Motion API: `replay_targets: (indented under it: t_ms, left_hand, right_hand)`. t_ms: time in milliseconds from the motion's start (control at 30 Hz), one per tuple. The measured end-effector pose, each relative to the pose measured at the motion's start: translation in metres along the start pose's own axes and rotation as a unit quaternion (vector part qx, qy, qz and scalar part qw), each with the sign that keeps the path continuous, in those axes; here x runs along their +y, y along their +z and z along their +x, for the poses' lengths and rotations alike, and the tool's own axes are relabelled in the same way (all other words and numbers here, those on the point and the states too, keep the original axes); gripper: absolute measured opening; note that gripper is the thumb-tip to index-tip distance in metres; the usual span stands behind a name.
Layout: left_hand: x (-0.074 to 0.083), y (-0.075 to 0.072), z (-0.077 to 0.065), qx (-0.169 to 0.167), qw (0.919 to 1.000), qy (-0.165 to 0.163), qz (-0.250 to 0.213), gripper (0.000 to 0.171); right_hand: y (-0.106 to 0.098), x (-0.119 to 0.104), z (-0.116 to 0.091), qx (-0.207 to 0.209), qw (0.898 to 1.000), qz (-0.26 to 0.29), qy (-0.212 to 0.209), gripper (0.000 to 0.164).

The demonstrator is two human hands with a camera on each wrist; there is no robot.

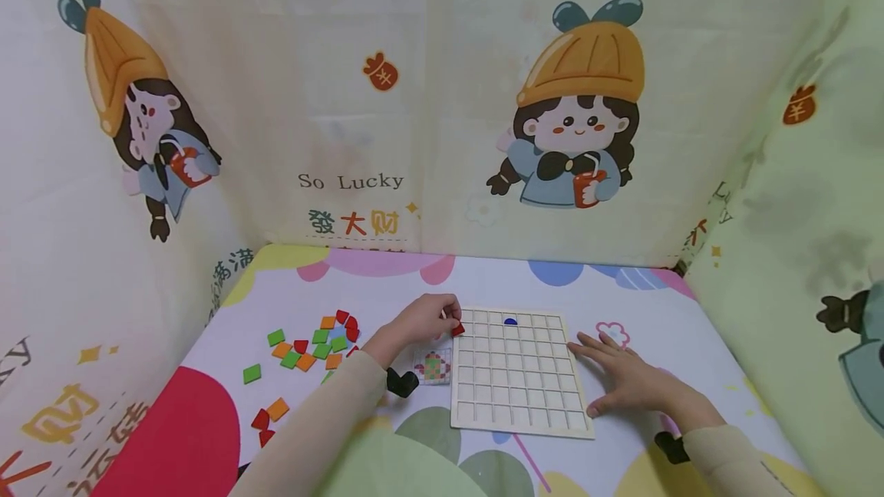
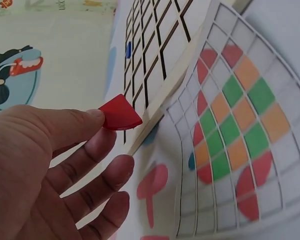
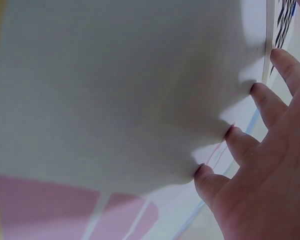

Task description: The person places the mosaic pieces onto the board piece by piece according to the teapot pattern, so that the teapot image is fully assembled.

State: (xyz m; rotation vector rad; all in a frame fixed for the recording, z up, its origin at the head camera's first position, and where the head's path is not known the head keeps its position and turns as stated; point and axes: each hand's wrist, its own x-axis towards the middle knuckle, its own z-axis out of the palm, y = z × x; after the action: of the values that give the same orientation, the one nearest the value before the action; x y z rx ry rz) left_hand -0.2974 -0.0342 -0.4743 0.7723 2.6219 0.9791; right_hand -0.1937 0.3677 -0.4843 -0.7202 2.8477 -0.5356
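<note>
Between thumb and forefinger, my left hand (image 1: 430,318) pinches a red quarter-circle tile (image 2: 121,113) by one corner. It holds the tile at the upper left edge of a pale wooden grid board (image 1: 516,374). One blue rounded piece (image 1: 510,321) sits in the board's top row. My right hand (image 1: 631,376) lies with spread fingers along the board's right edge, its fingertips touching the table and the board's side. Left of the board lies a pattern card (image 1: 432,366), printed with red, green and orange shapes on a grid; the left wrist view shows it large.
Loose green, orange and red tiles (image 1: 321,335) are scattered on the table left of the card. Nearer the left sleeve lie an orange tile (image 1: 278,409) and red ones. A patterned cloth (image 1: 456,175) walls in the table at the back and both sides.
</note>
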Motion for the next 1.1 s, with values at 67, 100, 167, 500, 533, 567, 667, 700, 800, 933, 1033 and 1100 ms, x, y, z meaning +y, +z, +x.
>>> replay_targets:
  t_ms: [67,100,167,500,533,567,667,700,800,933,1033,1100]
  left_hand:
    - [0.002,0.004,0.003,0.002,1.0000,-0.004,0.003,0.004]
    - [0.002,0.006,0.005,0.005,1.0000,-0.003,0.007,0.003]
    - [0.005,0.009,0.008,0.009,0.9999,0.000,0.010,0.004]
    - [0.018,0.022,0.018,0.021,0.9995,-0.019,0.013,0.005]
    - [0.019,0.023,0.018,0.022,0.9995,-0.018,0.011,0.006]
    - [0.020,0.024,0.019,0.024,0.9995,-0.016,0.009,0.006]
    - [0.023,0.025,0.022,0.027,0.9994,-0.020,0.008,0.005]
    - [0.023,0.026,0.023,0.027,0.9993,-0.024,0.008,0.004]
    - [0.025,0.028,0.027,0.024,0.9993,-0.028,0.007,0.002]
    - [0.029,0.031,0.032,0.022,0.9996,-0.019,0.003,0.002]
    - [0.031,0.034,0.036,0.023,0.9996,-0.015,0.003,0.003]
    - [0.031,0.036,0.038,0.023,0.9996,-0.017,0.008,0.005]
  right_hand:
    - [0.000,0.000,0.001,-0.003,1.000,0.000,0.000,0.111]
    - [0.000,0.000,0.001,-0.006,1.000,-0.002,0.001,0.112]
    - [0.000,-0.001,0.001,-0.008,1.000,-0.004,0.004,0.112]
    - [0.001,-0.002,0.000,-0.006,1.000,-0.009,-0.001,0.113]
    - [0.001,-0.001,0.000,-0.006,1.000,-0.010,-0.001,0.114]
    - [0.002,-0.001,0.000,-0.006,1.000,-0.012,0.000,0.114]
    - [0.004,-0.002,0.000,-0.002,1.000,-0.012,-0.003,0.115]
    - [0.004,-0.003,0.000,-0.002,1.000,-0.011,-0.002,0.115]
    - [0.004,-0.006,0.001,-0.006,1.000,-0.010,0.008,0.116]
    - [0.004,-0.008,-0.001,-0.017,0.999,-0.026,0.031,0.118]
    - [0.005,-0.009,-0.002,-0.023,0.998,-0.033,0.043,0.117]
    - [0.005,-0.009,-0.002,-0.025,0.998,-0.033,0.043,0.116]
